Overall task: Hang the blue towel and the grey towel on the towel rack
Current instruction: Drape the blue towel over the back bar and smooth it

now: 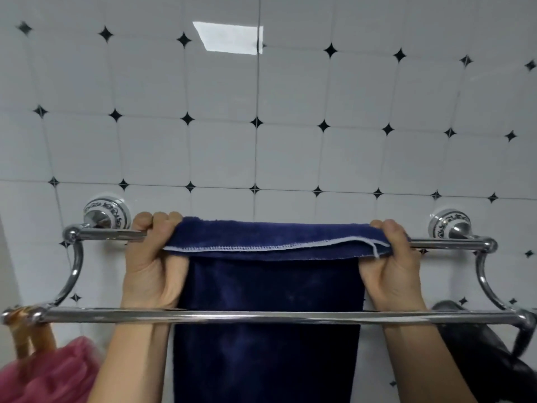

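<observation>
The blue towel [267, 289] lies draped over the rear upper bar of the chrome towel rack [104, 234], its white-stitched hem folded over the top and the rest hanging down behind the front lower bar [261, 315]. My left hand [154, 266] grips the towel's left upper corner at the rear bar. My right hand [392, 266] pinches the right upper corner the same way. Both arms reach up from below, passing behind the front bar. No grey towel is in view.
White tiled wall [261, 141] with small black diamonds behind the rack. A pink mesh item [52, 370] hangs from the left end of the front bar. A black object [488, 347] hangs at the right end. Ceramic mounts [106, 212] hold the rack.
</observation>
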Tool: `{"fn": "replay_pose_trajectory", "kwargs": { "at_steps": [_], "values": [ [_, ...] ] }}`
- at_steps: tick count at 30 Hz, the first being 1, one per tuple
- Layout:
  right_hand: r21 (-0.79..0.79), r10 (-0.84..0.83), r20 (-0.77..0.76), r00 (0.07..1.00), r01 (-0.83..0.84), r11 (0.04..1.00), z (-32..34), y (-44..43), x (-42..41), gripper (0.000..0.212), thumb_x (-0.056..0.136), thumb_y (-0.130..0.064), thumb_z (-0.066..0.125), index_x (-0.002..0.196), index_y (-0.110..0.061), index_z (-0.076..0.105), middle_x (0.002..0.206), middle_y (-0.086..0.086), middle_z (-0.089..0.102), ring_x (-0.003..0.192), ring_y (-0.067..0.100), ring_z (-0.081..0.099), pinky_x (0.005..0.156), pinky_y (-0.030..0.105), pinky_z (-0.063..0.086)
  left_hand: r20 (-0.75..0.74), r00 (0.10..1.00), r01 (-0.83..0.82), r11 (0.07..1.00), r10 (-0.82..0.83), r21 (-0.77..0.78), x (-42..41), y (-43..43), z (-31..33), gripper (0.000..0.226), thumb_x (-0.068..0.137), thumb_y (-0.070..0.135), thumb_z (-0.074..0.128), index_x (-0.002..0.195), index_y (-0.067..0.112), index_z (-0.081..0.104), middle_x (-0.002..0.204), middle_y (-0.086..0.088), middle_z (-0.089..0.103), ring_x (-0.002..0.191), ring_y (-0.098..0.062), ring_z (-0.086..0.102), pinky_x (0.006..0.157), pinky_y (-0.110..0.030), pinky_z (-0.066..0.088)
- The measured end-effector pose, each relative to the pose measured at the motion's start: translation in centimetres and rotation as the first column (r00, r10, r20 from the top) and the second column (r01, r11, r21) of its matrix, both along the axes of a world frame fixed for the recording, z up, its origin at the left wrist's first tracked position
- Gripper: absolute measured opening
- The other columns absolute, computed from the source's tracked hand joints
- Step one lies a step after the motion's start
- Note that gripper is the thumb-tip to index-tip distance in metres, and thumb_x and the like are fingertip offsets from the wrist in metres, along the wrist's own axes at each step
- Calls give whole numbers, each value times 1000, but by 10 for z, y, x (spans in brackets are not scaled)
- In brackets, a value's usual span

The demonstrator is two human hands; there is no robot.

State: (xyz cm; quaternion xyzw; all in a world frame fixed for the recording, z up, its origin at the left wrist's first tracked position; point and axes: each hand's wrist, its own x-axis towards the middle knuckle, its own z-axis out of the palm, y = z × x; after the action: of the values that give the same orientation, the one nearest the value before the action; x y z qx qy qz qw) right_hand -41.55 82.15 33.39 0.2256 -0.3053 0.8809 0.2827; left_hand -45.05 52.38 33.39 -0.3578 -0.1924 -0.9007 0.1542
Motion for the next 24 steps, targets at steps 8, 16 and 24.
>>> {"fn": "replay_pose_trajectory", "kwargs": {
  "at_steps": [8,16,24],
  "values": [
    [53,-450,148,881,447,893,-17,-2,-2,26,77,-25,77,75,-23,51,56,-8,59,40,7,52,36,16,37,154,927,-337,940,342,-56,-6,-1,-16,45,79,-21,53,88,23,59,99,0,67,95,-16,69,90,-32,56],
    [173,-587,240,773,561,810,-21,-9,0,51,75,-51,72,40,-19,53,33,-3,44,24,12,30,34,13,25,322,584,-704,663,745,-256,-13,-1,-35,50,43,62,90,67,29,61,62,7,50,63,-19,41,64,-43,36],
    [354,-652,259,712,558,750,-29,-10,9,72,79,-72,59,38,-13,51,30,2,39,24,16,32,33,14,28,169,644,-642,647,746,-411,-9,-2,-41,52,69,66,75,46,26,53,35,12,41,36,-8,33,42,-21,25]
  ]
}}
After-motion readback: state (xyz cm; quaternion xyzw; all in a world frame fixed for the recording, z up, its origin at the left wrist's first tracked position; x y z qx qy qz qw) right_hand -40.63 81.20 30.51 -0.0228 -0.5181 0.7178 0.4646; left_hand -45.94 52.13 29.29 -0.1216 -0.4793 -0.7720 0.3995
